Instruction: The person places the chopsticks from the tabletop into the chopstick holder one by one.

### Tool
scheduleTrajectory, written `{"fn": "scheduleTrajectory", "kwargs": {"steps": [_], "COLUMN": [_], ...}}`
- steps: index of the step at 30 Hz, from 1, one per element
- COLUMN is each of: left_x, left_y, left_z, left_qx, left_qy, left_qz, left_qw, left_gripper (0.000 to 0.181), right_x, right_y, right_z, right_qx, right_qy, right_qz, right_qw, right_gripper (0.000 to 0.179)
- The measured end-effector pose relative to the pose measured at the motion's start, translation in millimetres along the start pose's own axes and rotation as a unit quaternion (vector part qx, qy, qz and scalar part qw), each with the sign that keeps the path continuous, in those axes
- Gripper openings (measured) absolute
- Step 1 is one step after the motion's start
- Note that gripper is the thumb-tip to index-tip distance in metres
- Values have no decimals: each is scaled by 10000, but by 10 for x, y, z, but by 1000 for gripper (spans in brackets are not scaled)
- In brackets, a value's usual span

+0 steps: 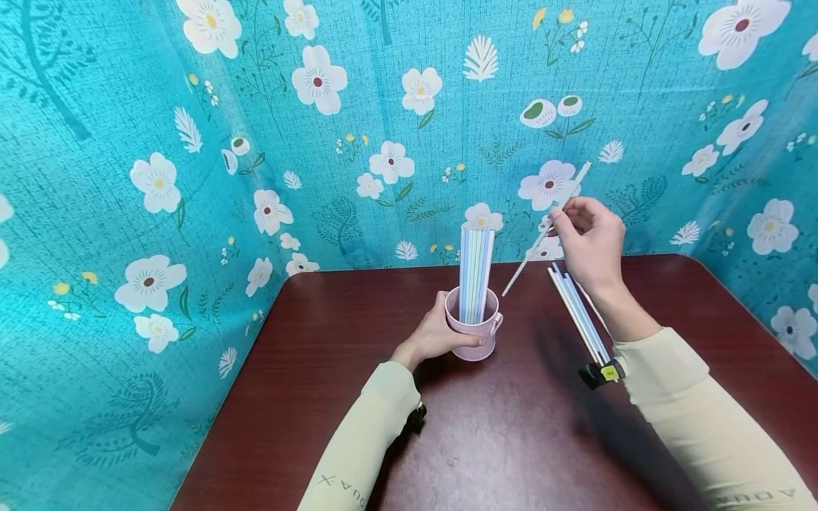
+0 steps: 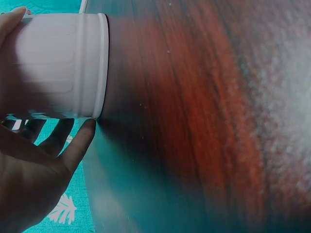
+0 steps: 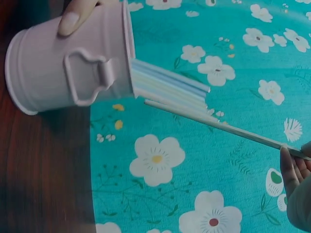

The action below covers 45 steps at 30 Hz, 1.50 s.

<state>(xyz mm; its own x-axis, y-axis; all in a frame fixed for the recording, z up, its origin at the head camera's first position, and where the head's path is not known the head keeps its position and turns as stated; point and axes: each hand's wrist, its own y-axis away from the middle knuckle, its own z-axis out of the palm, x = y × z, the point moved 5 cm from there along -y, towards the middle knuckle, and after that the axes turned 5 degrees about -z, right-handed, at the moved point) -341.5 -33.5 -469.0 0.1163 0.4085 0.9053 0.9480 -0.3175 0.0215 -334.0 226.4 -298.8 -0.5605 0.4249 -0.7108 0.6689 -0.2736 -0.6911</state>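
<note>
A small pink metal bucket (image 1: 474,349) with side handles stands upright on the table, and a bundle of pastel straws (image 1: 476,273) rises out of it. My left hand (image 1: 441,333) grips the bucket around its side, thumb across the front; in the left wrist view the fingers (image 2: 80,145) curve along the other side. Up to the right, my right hand (image 1: 591,238) pinches one pale straw (image 1: 533,250) near its upper part. That straw slants down toward the bucket, its lower end beside the rim (image 3: 146,102) and outside it in the right wrist view.
Several loose straws (image 1: 578,312), white and blue, lie on the dark red-brown table (image 1: 498,433) under my right forearm. Behind the table's far edge hangs a turquoise floral cloth (image 1: 383,85), which also covers both sides.
</note>
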Motion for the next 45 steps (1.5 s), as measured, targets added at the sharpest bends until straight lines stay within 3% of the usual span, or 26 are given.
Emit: {"fn": "scheduleTrajectory", "kwargs": {"steps": [6,15,23,34,45], "left_x": [-15,-30,-21,-22,-23], "left_y": [-6,-13,-1,8,-1], "left_z": [3,7,-1,2,9], "left_qx": [30,52,41,82,84], "left_qy": [-54,-59,-43,-109,-91], "left_qz": [-33,-69,-23,-113,-127], "left_qw": [10000,9999,10000,9998,9998], "left_gripper": [94,93,93,93,95], "right_x": [-96,-304,56,182,265], "right_y": [55,202,195,234,325], "right_z": [90,204,318,421,649], "right_qx": [-124,-404,-449,-715,-1551], "right_qy": [-225,-159,-166,265,142], "right_qz": [-26,-171,-360,-362,-269], "right_qw": [9997,9989,9982,9964,9874], "right_gripper": [17,19,16,14,13]}}
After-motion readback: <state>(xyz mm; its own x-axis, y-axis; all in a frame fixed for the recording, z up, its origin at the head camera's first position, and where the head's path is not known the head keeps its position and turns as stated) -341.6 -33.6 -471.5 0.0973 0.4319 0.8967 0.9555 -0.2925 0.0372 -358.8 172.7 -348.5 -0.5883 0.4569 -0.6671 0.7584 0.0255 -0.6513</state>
